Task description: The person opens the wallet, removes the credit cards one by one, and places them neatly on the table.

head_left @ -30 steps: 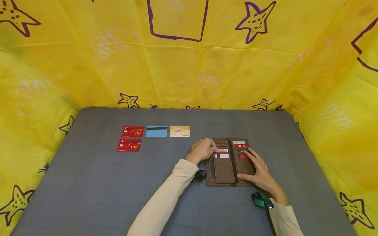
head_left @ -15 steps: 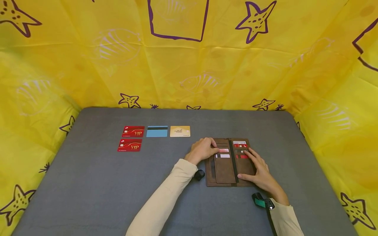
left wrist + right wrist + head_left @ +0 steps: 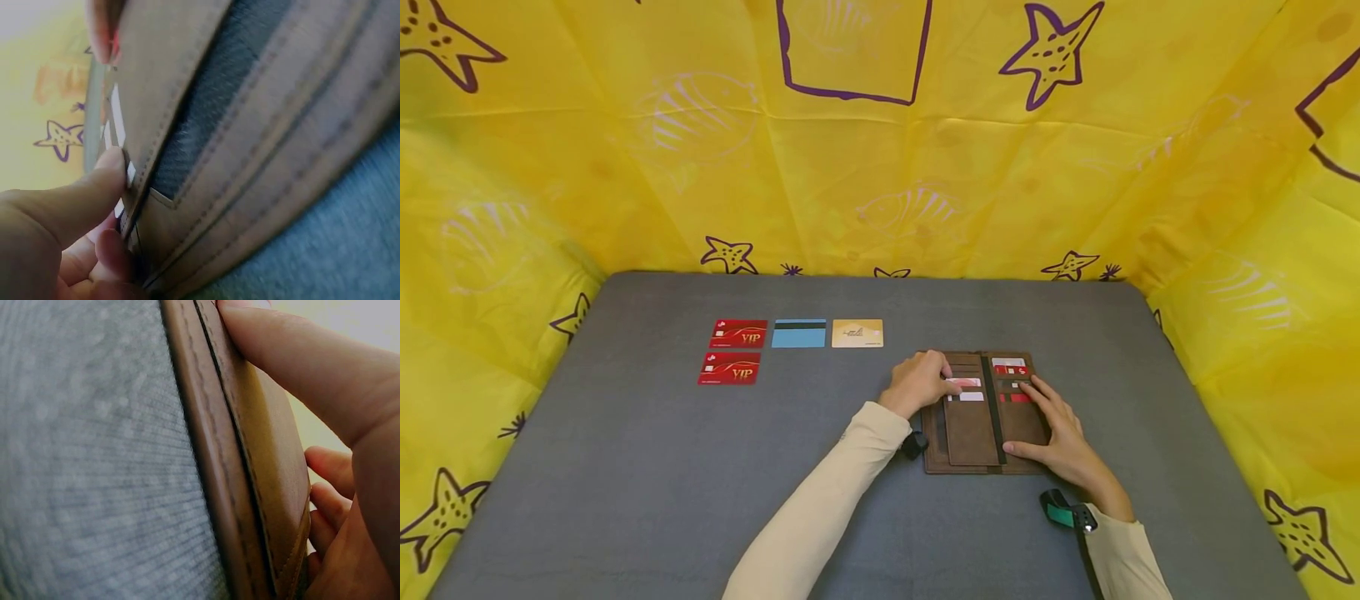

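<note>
A brown wallet (image 3: 976,433) lies spread open on the grey table, cards tucked in both halves. At its left inner panel, my left hand (image 3: 917,383) pinches the panel's edge, thumb in front by a pinkish card (image 3: 972,382) and a white card (image 3: 972,397). The left wrist view shows that thumb (image 3: 103,181) against the card slots, fingers curled at the edge. My right hand (image 3: 1063,442) rests spread over the right half, beside red cards (image 3: 1015,398). In the right wrist view its thumb (image 3: 294,350) lies on the leather, other fingers along the far edge.
Left of the wallet, two red VIP cards (image 3: 738,333) lie one below the other. A blue card (image 3: 799,335) with a dark stripe and a gold card (image 3: 857,334) continue the upper row. Yellow patterned cloth (image 3: 820,183) hangs behind and beside the table.
My left thumb has slid a little right and down across the pinkish card. The left wrist has shifted slightly to the right; my right hand stays in place.
</note>
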